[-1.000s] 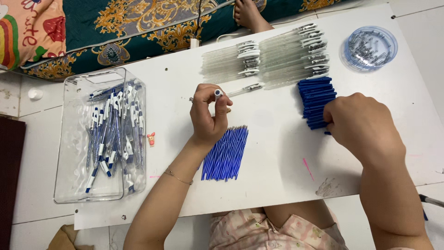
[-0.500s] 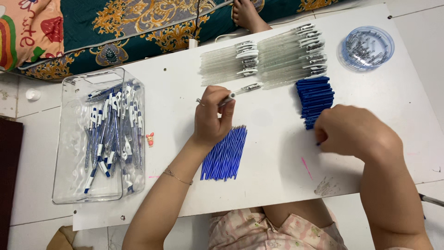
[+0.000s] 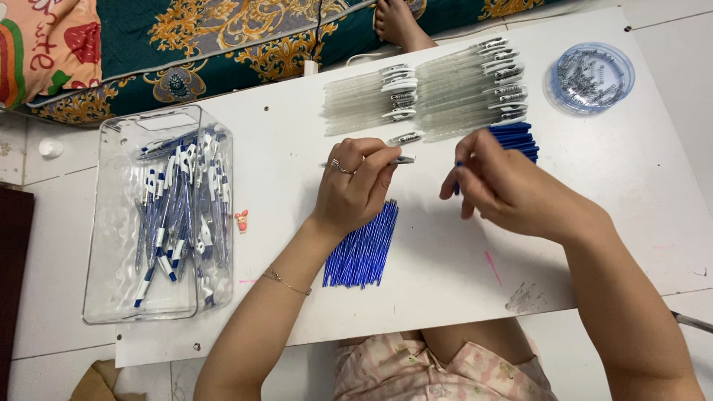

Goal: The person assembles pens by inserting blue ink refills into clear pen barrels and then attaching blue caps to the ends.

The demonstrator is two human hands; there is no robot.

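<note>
Our right hand has lifted off the blue refill stack, pinching one refill. Our left hand grips a clear pen barrel above the tabletop. Light, slim, slippery parts: we judge a grip mid-shaft best.

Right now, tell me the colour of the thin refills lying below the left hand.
Blue: the refills show as a bundle on the white table, clearest in the head view.

On the table, the bin of pens lies left, barrels behind, refills between.
</note>
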